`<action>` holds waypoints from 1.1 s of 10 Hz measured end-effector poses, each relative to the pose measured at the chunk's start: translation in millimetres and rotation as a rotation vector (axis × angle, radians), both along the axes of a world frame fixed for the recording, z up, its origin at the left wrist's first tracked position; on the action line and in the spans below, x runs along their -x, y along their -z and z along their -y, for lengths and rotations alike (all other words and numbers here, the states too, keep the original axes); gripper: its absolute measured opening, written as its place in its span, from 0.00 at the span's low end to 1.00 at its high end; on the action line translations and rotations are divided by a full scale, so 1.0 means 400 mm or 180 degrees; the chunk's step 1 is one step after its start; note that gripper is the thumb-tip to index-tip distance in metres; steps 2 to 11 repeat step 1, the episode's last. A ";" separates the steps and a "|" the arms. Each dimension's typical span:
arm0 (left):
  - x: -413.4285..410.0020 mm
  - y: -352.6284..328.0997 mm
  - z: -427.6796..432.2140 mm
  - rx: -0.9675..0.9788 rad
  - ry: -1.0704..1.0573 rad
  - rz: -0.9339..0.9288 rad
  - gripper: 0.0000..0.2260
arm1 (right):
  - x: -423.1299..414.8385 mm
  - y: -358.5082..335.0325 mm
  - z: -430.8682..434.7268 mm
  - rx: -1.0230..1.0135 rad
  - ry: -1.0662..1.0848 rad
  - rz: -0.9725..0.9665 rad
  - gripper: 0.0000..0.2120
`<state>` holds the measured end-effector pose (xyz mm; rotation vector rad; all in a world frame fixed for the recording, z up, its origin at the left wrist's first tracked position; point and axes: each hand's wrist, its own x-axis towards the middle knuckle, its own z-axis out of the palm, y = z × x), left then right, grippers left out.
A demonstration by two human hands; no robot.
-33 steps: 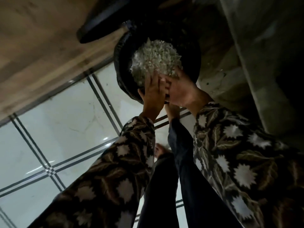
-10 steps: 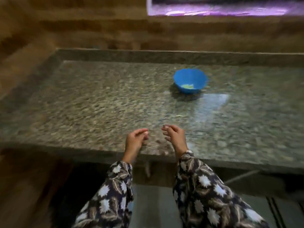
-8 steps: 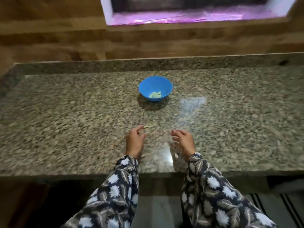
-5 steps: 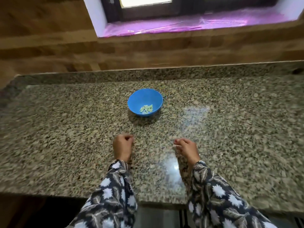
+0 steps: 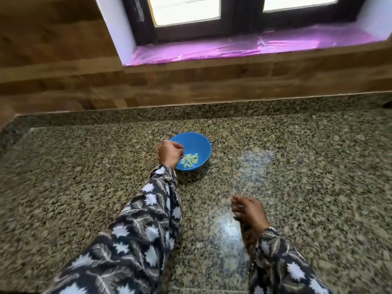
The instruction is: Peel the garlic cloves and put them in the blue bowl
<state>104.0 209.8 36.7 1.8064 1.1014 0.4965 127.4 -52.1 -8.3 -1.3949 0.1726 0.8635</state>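
The blue bowl (image 5: 201, 149) stands on the granite counter (image 5: 84, 187), a little past its middle. Several pale green peeled garlic cloves (image 5: 189, 160) lie in the bottom of the bowl. My left hand (image 5: 169, 152) hangs over the bowl's left rim with its fingers curled down and pinched together, as on a small garlic clove that the fingers hide. My right hand (image 5: 249, 211) rests on the counter nearer to me and to the right, with loosely curled fingers that hold nothing.
A wooden wall (image 5: 63, 71) rises behind the counter. Above it is a window (image 5: 212, 11) whose sill (image 5: 233, 49) is covered in pink film. The counter's raised back edge (image 5: 191, 109) runs the full width.
I have turned from a black bin of garlic peel on the floor to the counter. My left hand closed over a small pale piece there and reached forward over the bowl. The right hand stayed low.
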 end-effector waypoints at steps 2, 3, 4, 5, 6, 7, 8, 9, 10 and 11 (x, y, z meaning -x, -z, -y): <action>-0.004 -0.007 -0.011 -0.0136 -0.0022 0.0104 0.06 | 0.006 -0.027 -0.012 -0.0060 -0.0175 -0.0063 0.10; -0.004 -0.007 -0.011 -0.0136 -0.0022 0.0104 0.06 | 0.006 -0.027 -0.012 -0.0060 -0.0175 -0.0063 0.10; -0.004 -0.007 -0.011 -0.0136 -0.0022 0.0104 0.06 | 0.006 -0.027 -0.012 -0.0060 -0.0175 -0.0063 0.10; -0.004 -0.007 -0.011 -0.0136 -0.0022 0.0104 0.06 | 0.006 -0.027 -0.012 -0.0060 -0.0175 -0.0063 0.10; -0.004 -0.007 -0.011 -0.0136 -0.0022 0.0104 0.06 | 0.006 -0.027 -0.012 -0.0060 -0.0175 -0.0063 0.10; -0.004 -0.007 -0.011 -0.0136 -0.0022 0.0104 0.06 | 0.006 -0.027 -0.012 -0.0060 -0.0175 -0.0063 0.10; -0.004 -0.007 -0.011 -0.0136 -0.0022 0.0104 0.06 | 0.006 -0.027 -0.012 -0.0060 -0.0175 -0.0063 0.10; -0.004 -0.007 -0.011 -0.0136 -0.0022 0.0104 0.06 | 0.006 -0.027 -0.012 -0.0060 -0.0175 -0.0063 0.10; -0.004 -0.007 -0.011 -0.0136 -0.0022 0.0104 0.06 | 0.006 -0.027 -0.012 -0.0060 -0.0175 -0.0063 0.10; -0.004 -0.007 -0.011 -0.0136 -0.0022 0.0104 0.06 | 0.006 -0.027 -0.012 -0.0060 -0.0175 -0.0063 0.10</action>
